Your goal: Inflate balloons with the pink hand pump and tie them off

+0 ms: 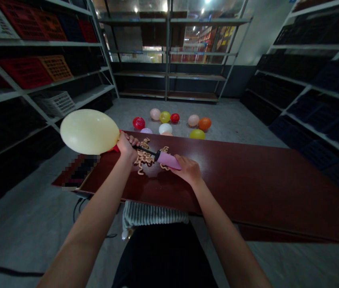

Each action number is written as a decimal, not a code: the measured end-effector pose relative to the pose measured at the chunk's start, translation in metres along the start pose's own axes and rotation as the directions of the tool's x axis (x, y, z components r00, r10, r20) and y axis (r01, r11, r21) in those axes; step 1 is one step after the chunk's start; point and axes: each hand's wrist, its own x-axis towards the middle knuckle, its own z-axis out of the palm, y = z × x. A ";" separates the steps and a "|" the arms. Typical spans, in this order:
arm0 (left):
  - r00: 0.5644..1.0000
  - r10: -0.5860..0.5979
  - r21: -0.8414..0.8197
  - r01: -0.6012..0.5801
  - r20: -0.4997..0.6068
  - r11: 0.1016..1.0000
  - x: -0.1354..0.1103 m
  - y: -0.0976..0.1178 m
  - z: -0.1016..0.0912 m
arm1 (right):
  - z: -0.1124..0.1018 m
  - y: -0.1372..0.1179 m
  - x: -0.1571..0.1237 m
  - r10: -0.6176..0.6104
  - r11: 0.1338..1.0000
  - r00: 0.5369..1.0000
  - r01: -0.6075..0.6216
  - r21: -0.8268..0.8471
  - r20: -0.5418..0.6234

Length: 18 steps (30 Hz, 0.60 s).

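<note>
A large, inflated pale yellow balloon (pixel 89 131) sticks out to the left of my left hand (pixel 128 146), whose fingers are wrapped round its neck end. From that hand a black rod (pixel 147 150) runs to a pink hand pump (pixel 169 160). My right hand (pixel 189 169) is closed round the pump's right end. The pump is held tilted above the table, with part of the rod bare. Something red (pixel 115 148) shows beside my left hand; its kind is unclear. Beneath the pump lie beige curly pieces (pixel 144 158) in a loose heap.
The dark red table (pixel 247 172) stretches to the right. Several inflated balloons lie on the floor beyond it, among them an orange balloon (pixel 204 123). Shelves with crates (pixel 27 73) stand on both sides, and a metal rack (pixel 167 74) at the back. A grey ribbed cloth (pixel 154 214) hangs below the near edge.
</note>
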 end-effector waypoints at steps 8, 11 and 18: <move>0.994 0.097 0.007 -0.098 0.051 0.995 0.000 0.062 0.022 | 0.001 -0.001 -0.001 0.009 0.995 0.998 -0.003 0.099 -0.055; 0.976 0.150 0.020 -0.155 0.160 0.988 -0.014 0.063 0.049 | 0.001 0.002 -0.003 0.062 0.987 0.994 -0.048 0.153 -0.092; 0.928 0.197 0.057 -0.225 0.316 0.973 -0.032 0.025 0.110 | 0.004 0.013 -0.005 0.225 0.960 0.961 -0.190 0.206 -0.162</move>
